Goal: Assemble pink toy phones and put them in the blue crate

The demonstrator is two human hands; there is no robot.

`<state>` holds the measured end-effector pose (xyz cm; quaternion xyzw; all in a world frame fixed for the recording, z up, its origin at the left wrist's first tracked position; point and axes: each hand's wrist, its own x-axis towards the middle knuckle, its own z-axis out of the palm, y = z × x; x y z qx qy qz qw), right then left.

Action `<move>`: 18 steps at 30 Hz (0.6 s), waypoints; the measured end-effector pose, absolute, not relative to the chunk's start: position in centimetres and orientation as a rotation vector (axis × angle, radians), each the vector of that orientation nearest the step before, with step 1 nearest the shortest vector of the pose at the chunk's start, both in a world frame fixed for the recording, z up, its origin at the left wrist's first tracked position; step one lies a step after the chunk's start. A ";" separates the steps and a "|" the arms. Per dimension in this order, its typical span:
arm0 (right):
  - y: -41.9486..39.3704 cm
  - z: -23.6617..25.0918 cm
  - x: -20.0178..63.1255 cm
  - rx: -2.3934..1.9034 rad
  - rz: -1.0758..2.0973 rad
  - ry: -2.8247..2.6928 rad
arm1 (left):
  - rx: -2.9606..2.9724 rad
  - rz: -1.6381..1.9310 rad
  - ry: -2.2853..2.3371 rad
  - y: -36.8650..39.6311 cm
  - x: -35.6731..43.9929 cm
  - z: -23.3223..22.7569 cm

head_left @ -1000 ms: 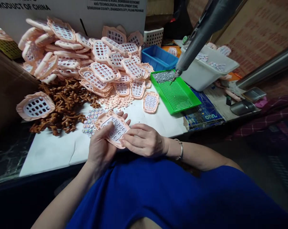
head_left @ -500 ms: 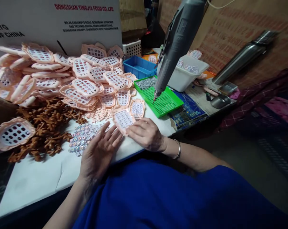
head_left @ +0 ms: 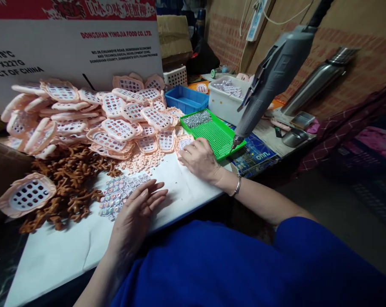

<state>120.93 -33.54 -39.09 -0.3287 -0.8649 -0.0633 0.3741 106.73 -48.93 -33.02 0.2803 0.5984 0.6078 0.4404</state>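
My right hand (head_left: pixel 201 160) is curled over the near edge of a pink-framed white plastic panel (head_left: pixel 184 142), which lies beside the green tray. Its fingertips press on the panel and cover part of it. Empty and palm inward, my left hand (head_left: pixel 138 209) has its fingers stretched out above the white table top. Just left of it lie small shiny printed pieces (head_left: pixel 113 194), with tiny pink parts (head_left: pixel 145 162) behind them. An electric screwdriver (head_left: pixel 269 79) hangs with its tip over the front corner of the green tray (head_left: pixel 212 138), which holds silvery screws.
A large heap of pink-framed panels (head_left: pixel 116 128) fills the back left. Brown branching plastic parts (head_left: pixel 68 192) lie in front, with a single panel (head_left: pixel 30 194) on the left. Behind the tray stand a blue bin (head_left: pixel 186 101) and white tub (head_left: pixel 225 104); a steel flask (head_left: pixel 321 81) leans right.
My right hand has carried its panel away from my left hand to the spot beside the green tray. The screwdriver has swung right, and the view has shifted slightly.
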 end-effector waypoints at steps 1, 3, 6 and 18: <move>-33.2 -38.0 120.4 -0.830 -0.120 -2.236 | 0.704 1.506 1.485 -48.8 106.7 -33.0; -32.1 -35.5 118.9 -0.838 -0.011 -2.268 | 0.727 1.498 1.468 -48.6 106.8 -32.9; -29.4 -32.3 116.1 -0.979 0.257 -2.271 | 0.760 1.485 1.443 -48.4 106.9 -32.7; -26.1 -30.1 115.1 -0.966 0.245 -2.072 | 1.322 1.967 1.529 -51.3 102.7 -28.8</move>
